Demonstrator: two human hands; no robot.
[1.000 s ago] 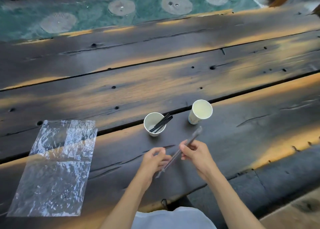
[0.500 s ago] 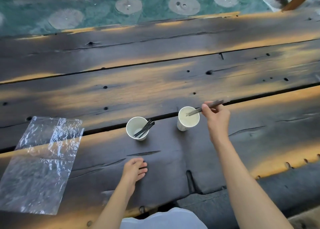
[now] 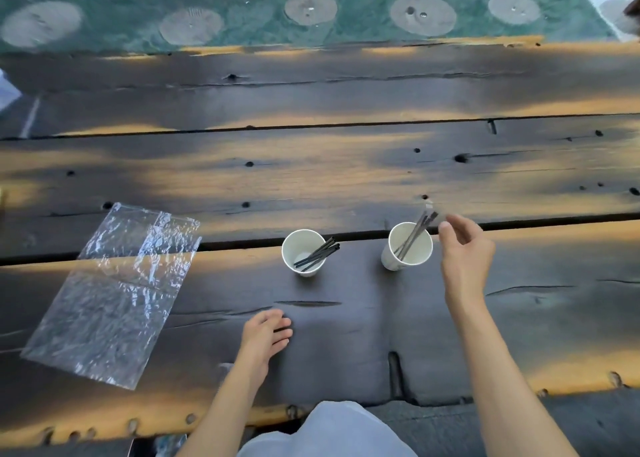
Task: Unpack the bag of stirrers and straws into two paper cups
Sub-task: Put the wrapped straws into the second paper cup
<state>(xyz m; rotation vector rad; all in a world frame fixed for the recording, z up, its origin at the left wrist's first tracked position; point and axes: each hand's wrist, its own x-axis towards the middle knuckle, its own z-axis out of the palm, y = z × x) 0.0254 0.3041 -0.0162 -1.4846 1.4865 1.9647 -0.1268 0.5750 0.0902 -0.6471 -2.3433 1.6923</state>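
Two paper cups stand upright near the middle of the table (image 3: 346, 166), side by side and apart, so each takes one kind: the left cup (image 3: 302, 256) holds black sticks (image 3: 318, 254), the right cup (image 3: 408, 247) a leaning bundle (image 3: 415, 232), while the emptied bag (image 3: 110, 290) lies flat toward the left edge. The right hand (image 3: 465, 249) hovers just beside the right cup, arm extended, fingers loosely parted and gripping nothing; the left hand (image 3: 265, 333) rests palm-down near the front edge, fingers relaxed, empty

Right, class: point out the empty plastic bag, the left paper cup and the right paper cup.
plastic bag (image 3: 110, 294): head view, middle of the flat clear film.
left paper cup (image 3: 287, 249): head view, left inner wall.
right paper cup (image 3: 420, 252): head view, right inner wall.
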